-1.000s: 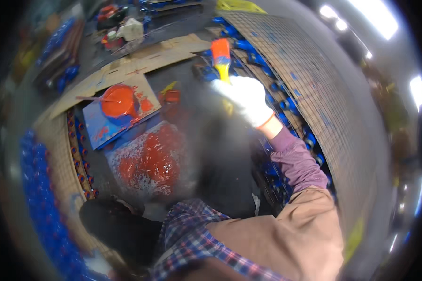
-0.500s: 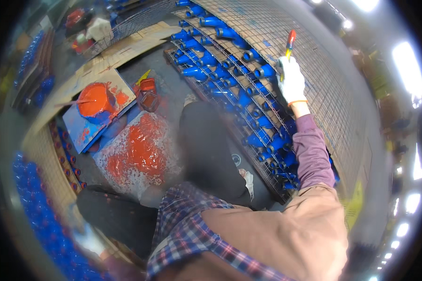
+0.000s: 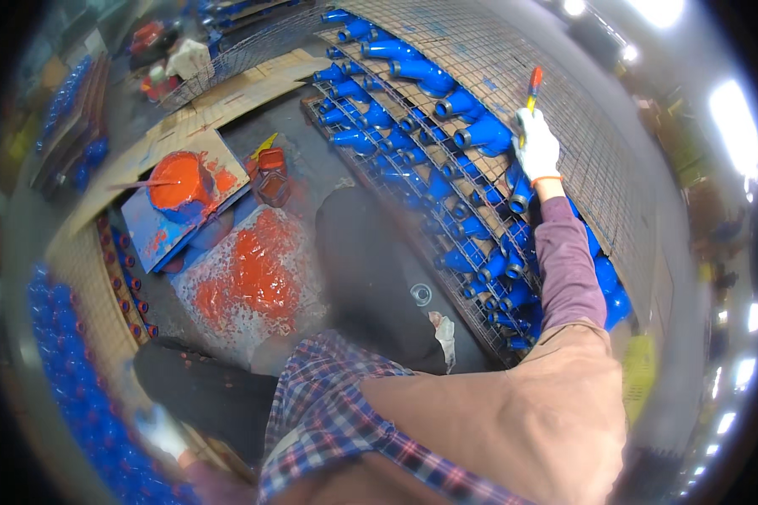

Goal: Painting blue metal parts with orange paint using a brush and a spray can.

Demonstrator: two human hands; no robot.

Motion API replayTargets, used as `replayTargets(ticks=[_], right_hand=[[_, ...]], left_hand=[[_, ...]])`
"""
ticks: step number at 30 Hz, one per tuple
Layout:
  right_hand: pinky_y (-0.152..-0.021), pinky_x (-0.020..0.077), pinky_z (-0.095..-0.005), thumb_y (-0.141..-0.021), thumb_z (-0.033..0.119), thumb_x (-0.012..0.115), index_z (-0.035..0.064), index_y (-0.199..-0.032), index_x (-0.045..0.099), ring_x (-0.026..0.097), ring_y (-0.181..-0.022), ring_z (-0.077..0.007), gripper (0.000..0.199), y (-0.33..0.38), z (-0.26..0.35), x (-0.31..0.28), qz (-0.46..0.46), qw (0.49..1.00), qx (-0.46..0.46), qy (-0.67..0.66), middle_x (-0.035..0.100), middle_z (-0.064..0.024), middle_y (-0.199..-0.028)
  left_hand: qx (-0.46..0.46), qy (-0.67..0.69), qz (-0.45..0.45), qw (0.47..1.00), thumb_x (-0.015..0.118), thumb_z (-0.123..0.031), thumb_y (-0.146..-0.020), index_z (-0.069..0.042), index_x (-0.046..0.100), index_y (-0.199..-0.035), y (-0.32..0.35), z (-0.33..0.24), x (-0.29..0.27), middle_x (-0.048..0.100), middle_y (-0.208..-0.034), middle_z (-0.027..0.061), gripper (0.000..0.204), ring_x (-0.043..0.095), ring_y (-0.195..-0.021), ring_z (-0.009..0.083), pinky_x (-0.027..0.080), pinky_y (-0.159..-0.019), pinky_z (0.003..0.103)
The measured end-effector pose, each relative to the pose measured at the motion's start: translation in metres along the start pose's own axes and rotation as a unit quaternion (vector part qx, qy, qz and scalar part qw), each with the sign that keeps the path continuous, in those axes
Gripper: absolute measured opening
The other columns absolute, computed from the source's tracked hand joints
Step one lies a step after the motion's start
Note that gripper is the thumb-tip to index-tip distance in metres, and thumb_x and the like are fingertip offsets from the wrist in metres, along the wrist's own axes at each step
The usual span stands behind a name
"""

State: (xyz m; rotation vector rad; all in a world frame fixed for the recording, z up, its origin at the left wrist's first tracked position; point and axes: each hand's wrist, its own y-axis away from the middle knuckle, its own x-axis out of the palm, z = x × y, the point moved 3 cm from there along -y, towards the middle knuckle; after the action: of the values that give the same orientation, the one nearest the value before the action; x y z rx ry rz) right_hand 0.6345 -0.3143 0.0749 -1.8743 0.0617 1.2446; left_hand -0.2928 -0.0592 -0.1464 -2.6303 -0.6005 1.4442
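Note:
My right hand (image 3: pixel 537 148), in a white glove, is closed around a slim paintbrush (image 3: pixel 532 91) with a red end pointing up and yellow below. The hand lies at the edge of a wire mesh panel (image 3: pixel 581 177) backed with brown board; whether the fingers also hook the mesh is hidden. Beneath and beside it, rows of blue-painted pipe fittings (image 3: pixel 484 135) rest on wire racks. My left hand (image 3: pixel 162 433), also gloved, hangs low at the left near many blue fittings (image 3: pixel 76 379) with red ends. It is blurred, its fingers unclear.
A bucket of orange-red paint (image 3: pixel 177 181) with a stick in it stands on a paint-splashed board (image 3: pixel 147 231). Before my knees lies a plastic sheet (image 3: pixel 265 261) smeared with the same paint. A small red container (image 3: pixel 271 181) and a clear ring-shaped item (image 3: pixel 421 294) are on the floor.
The mesh panel has shifted right relative to the racks, and more blue fittings show beside my right hand and under my forearm. My right hand has moved slightly right and down.

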Motion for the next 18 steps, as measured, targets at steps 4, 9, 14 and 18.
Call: replayTargets(ticks=[4, 9, 14, 18], right_hand=[[-0.077, 0.0531, -0.0422, -0.072, 0.013, 0.074, 0.0179, -0.112, 0.06, 0.062, -0.091, -0.0331, 0.043, 0.008, 0.037, -0.028, -0.055, 0.988, -0.107, -0.1, 0.062, -0.0116, -0.103], [-0.068, 0.0501, -0.0416, -0.084, 0.013, 0.064, 0.0195, -0.111, 0.061, 0.062, -0.084, -0.0279, 0.028, 0.012, 0.084, -0.003, 0.057, 0.976, -0.207, -0.018, 0.062, -0.0105, -0.094], [-0.062, 0.0487, -0.0409, -0.09, 0.018, 0.058, 0.0202, -0.11, 0.061, 0.063, -0.075, -0.0268, 0.021, 0.006, 0.093, 0.042, 0.085, 0.973, -0.213, 0.01, 0.06, -0.0102, -0.093], [-0.059, 0.049, -0.0421, -0.088, 0.019, 0.059, 0.0211, -0.11, 0.061, 0.064, -0.07, -0.0273, 0.022, 0.003, 0.089, 0.052, 0.14, 0.978, -0.154, -0.029, 0.06, -0.0107, -0.087]], left_hand=[[0.249, -0.267, -0.103, 0.925, 0.049, -0.015, -0.099, 0.002, 0.062, -0.116, -0.006, -0.015, 0.005, 0.066, -0.11, 0.0127, 0.027, 0.065, -0.095, 0.0225, 0.051, -0.087, 0.033], [0.222, -0.089, -0.073, 0.968, 0.054, -0.015, -0.097, 0.004, 0.063, -0.112, -0.02, -0.024, 0.003, 0.067, -0.104, 0.0154, 0.026, 0.065, -0.094, 0.0262, 0.051, -0.087, 0.034], [0.148, 0.006, -0.032, 0.988, 0.07, -0.02, -0.087, 0.008, 0.06, -0.115, -0.009, -0.066, -0.008, 0.067, -0.108, 0.0211, 0.04, 0.064, -0.1, 0.0311, 0.051, -0.091, 0.037], [0.069, 0.028, -0.016, 0.997, 0.074, -0.02, -0.084, 0.009, 0.059, -0.117, -0.004, -0.07, -0.018, 0.066, -0.111, 0.0225, 0.046, 0.064, -0.1, 0.0317, 0.051, -0.093, 0.038]])
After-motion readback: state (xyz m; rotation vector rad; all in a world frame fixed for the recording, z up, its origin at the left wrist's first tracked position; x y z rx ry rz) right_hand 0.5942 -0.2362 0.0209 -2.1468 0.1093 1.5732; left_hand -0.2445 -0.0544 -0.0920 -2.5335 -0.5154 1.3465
